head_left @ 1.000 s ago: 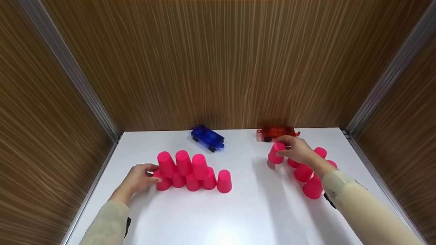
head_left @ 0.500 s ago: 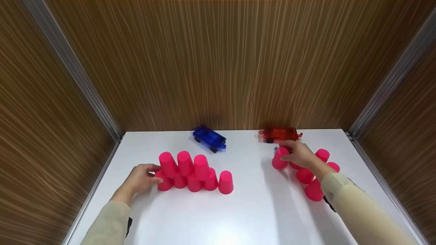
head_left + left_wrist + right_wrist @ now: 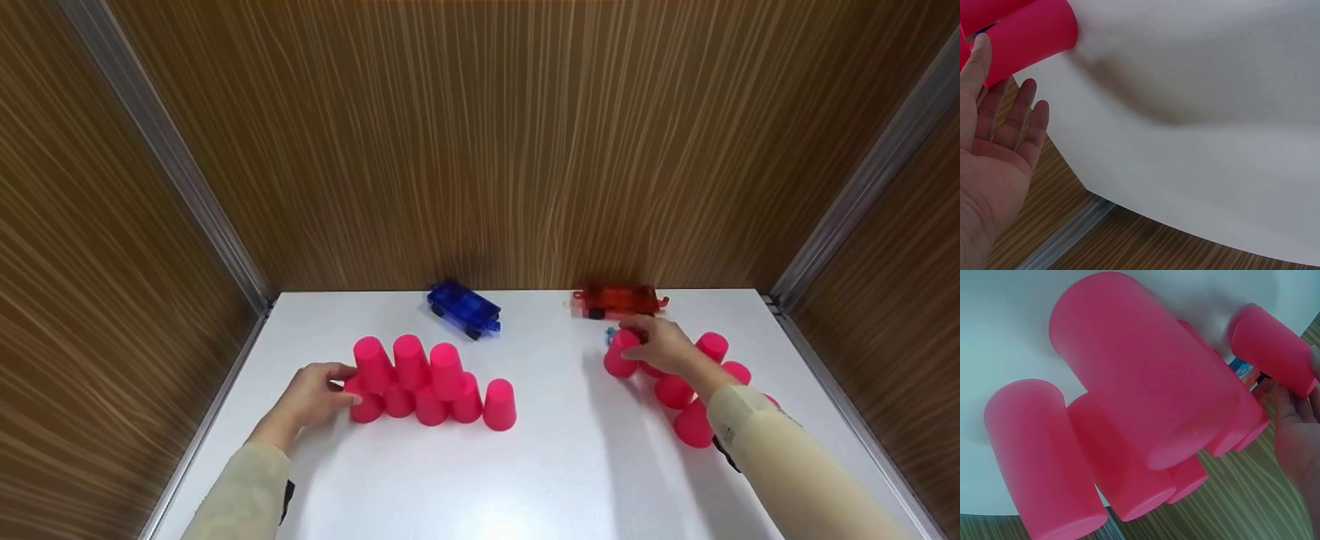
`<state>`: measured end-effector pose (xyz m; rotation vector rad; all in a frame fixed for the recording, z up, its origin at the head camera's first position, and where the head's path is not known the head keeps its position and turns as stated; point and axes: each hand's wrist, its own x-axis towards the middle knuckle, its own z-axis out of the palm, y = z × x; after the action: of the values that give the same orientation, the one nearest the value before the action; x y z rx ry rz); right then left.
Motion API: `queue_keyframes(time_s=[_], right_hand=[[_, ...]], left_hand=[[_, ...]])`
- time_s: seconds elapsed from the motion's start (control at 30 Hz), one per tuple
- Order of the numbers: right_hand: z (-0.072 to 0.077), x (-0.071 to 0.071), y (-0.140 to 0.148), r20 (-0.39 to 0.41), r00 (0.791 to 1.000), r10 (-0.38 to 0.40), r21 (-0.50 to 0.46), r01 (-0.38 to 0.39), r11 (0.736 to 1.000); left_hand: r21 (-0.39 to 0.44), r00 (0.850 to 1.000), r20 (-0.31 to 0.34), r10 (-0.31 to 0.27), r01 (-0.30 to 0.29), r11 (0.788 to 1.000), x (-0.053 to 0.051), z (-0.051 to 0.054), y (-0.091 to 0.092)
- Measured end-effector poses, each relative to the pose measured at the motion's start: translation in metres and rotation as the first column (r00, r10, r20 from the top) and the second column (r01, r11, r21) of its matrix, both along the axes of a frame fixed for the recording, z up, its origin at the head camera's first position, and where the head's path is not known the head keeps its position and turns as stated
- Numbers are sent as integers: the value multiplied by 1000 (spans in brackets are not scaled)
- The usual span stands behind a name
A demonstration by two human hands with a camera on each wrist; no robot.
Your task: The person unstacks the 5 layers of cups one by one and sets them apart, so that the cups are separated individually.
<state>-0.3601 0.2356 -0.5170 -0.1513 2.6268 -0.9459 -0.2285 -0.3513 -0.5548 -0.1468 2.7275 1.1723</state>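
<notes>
My left hand [image 3: 319, 394] is at the left end of a two-tier row of upside-down pink cups. Its thumb and index finger hold the lowest left cup [image 3: 1036, 39] from either side, while the other fingers hang loosely below. Three cups, among them a middle one [image 3: 410, 364], stand on the lower tier. A single pink cup [image 3: 499, 405] stands at the row's right end. On the right, my right hand [image 3: 661, 346] pinches another upside-down pink cup [image 3: 621, 354]; whether its rim touches the table, I cannot tell. Several more pink cups [image 3: 694, 424] stand under and beside the right forearm, partly hidden.
Near the back wall sits a blue transparent toy wagon [image 3: 463, 307], angled. A red transparent toy wagon [image 3: 621, 300] stands behind the right hand. A small light-blue object [image 3: 610, 335] shows beside the pinched cup. Wood-patterned panels [image 3: 480, 150] enclose the white table [image 3: 450, 480].
My right hand has moved its cup slightly right and nearer to me. The small light-blue object has come into view behind that cup. The left hand stays at the same cup.
</notes>
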Motion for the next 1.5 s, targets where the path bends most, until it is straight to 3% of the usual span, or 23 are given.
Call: queue_keyframes(time_s=[0.8,1.03,1.27,1.5], right_hand=[[-4,7,3,-4,1000,6,15,-6,1000],[12,10,0,-60,997,40,-41,-43,998],[40,26,-36,-203,975,93,-141,-123,982],[54,52,-111,-320,933,166,-222,-244,944]], left_hand=[[7,1000,3,5,-5,1000,1,-2,2],[2,1000,7,5,-5,1000,-1,0,0],[8,1000,8,8,-8,1000,-2,1,-1],[5,1000,4,0,0,1000,-2,0,0]])
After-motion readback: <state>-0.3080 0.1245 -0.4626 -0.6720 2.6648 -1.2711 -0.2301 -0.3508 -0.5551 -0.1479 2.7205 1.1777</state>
